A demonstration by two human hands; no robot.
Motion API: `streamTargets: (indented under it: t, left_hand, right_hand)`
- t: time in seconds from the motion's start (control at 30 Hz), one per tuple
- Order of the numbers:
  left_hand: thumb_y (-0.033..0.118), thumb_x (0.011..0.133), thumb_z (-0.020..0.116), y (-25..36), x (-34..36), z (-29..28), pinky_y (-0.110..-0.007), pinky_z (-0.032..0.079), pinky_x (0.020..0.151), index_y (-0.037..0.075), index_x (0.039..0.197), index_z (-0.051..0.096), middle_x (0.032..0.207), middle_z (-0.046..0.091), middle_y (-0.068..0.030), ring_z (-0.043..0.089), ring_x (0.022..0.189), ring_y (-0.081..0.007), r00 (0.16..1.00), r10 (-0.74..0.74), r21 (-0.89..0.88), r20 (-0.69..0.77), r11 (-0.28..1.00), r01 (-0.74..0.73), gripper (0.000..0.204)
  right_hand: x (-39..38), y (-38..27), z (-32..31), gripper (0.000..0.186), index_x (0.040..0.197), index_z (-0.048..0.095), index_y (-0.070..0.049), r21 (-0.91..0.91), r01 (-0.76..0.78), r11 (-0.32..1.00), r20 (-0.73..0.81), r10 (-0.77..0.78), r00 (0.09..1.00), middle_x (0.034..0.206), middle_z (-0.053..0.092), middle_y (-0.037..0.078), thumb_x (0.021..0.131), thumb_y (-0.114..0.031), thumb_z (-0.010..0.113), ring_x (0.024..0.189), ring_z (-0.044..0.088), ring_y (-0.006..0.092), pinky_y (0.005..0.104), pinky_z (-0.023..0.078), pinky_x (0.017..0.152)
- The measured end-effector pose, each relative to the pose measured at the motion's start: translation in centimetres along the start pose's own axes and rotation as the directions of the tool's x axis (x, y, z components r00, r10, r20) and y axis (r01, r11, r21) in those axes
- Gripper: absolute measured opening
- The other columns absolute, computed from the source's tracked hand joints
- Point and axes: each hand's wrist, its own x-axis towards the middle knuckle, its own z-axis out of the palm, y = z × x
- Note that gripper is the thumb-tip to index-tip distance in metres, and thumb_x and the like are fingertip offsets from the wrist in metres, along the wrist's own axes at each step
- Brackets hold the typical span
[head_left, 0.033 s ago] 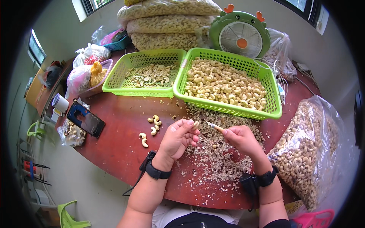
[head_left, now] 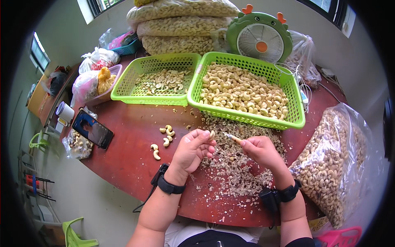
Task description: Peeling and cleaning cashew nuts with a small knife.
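Between the thumb and fingers of my left hand point(head_left: 192, 150) a cashew nut point(head_left: 211, 135) is pinched, its tip showing above them. My right hand point(head_left: 261, 151) grips a small knife point(head_left: 233, 138) by its light handle; the short metal blade points left toward the nut, a small gap apart from it. Both hands are above a spread of skin crumbs point(head_left: 234, 164) on the red table point(head_left: 131, 136). Left of my left hand lie several loose pale cashews point(head_left: 166, 142). Black bands are round both wrists.
Beyond my hands are two green baskets, the left point(head_left: 148, 100) with some cashew pieces, the right point(head_left: 247, 118) fuller. A clear bag of cashews point(head_left: 329, 160) stands at right. A phone point(head_left: 92, 128) leans at left. Behind are stacked bags point(head_left: 185, 26) and a green fan point(head_left: 260, 39).
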Motion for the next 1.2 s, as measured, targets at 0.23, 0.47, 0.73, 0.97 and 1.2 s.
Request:
streamTargets:
  t: [0.23,0.47,0.73,0.97,1.2]
  left_hand:
    - [0.004,0.079,0.056,-0.4,0.0,0.2,-0.023,0.051,0.058,0.004,0.091,0.051,0.085,0.059,-0.0123,0.059,0.066,-0.0145,0.997,0.025,0.054,-0.077,0.998,-0.021,0.013]
    - [0.008,0.084,0.048,-0.4,0.0,0.6,-0.025,0.05,0.061,0.002,0.108,0.045,0.087,0.058,-0.0125,0.058,0.072,-0.0159,0.999,0.035,-0.056,0.041,0.998,-0.033,0.025]
    - [-0.002,0.078,0.055,-0.7,-0.3,0.4,-0.027,0.051,0.07,0.001,0.109,0.046,0.092,0.057,-0.011,0.059,0.078,-0.0166,0.994,0.097,-0.046,-0.051,0.994,-0.099,0.033]
    - [0.0,0.078,0.055,-1.7,-0.4,2.1,-0.037,0.05,0.079,0.0,0.106,0.043,0.095,0.056,-0.0125,0.058,0.088,-0.0222,0.994,0.109,-0.173,-0.023,0.979,-0.111,0.03]
    - [-0.001,0.078,0.056,-1.9,-1.2,2.1,-0.039,0.049,0.082,0.002,0.103,0.044,0.096,0.055,-0.0116,0.057,0.089,-0.0217,0.985,0.173,-0.261,-0.007,0.951,-0.169,0.027]
  right_hand:
    - [-0.1,-0.4,0.5,0.036,0.057,0.052,-0.003,0.014,-0.023,1.0,0.014,0.023,1.0,0.048,0.044,-0.004,0.084,-0.028,0.053,0.041,0.04,0.0036,0.0208,0.033,0.038]
    - [-0.1,0.1,0.3,0.037,0.057,0.052,-0.003,0.048,-0.034,0.998,0.028,0.033,0.999,0.048,0.043,-0.004,0.084,-0.028,0.052,0.041,0.037,0.0028,0.0206,0.03,0.038]
    - [0.4,0.1,1.1,0.036,0.058,0.053,-0.003,0.01,0.041,0.999,0.085,-0.041,0.996,0.048,0.042,-0.005,0.084,-0.027,0.052,0.042,0.035,0.0026,0.02,0.028,0.039]
    - [-0.1,0.3,0.8,0.032,0.063,0.055,-0.002,0.222,-0.025,0.975,0.103,0.002,0.995,0.047,0.04,-0.006,0.085,-0.025,0.052,0.041,0.032,0.0019,0.0187,0.023,0.036]
    - [-0.2,-0.1,1.6,0.031,0.066,0.053,-0.002,0.317,-0.075,0.945,0.149,0.029,0.988,0.049,0.039,-0.005,0.085,-0.026,0.052,0.039,0.031,0.002,0.0177,0.022,0.035]
